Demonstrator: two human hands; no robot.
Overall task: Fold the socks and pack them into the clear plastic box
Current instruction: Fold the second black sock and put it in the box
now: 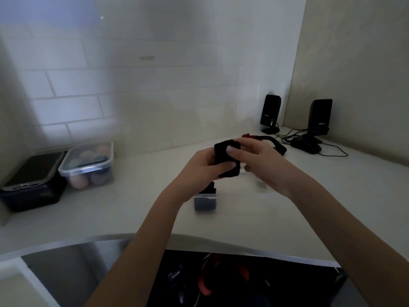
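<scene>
A folded black sock (223, 152) is held up above the white counter, between both hands. My left hand (200, 163) grips its lower left side, with the thumb across its front. My right hand (254, 157) pinches its upper right corner, thumb on top. Directly below the hands stands the clear plastic box (205, 201), blurred, with dark socks inside; my forearms hide most of it. Behind my right hand lies a black and red sock (277, 144) on the counter.
At the left stand a lidded clear container (88, 165) of round items and a dark box (31, 185). Two black speakers (270, 114) (318, 120) with cables sit at the back right. The counter's curved front edge (155, 237) runs below my forearms.
</scene>
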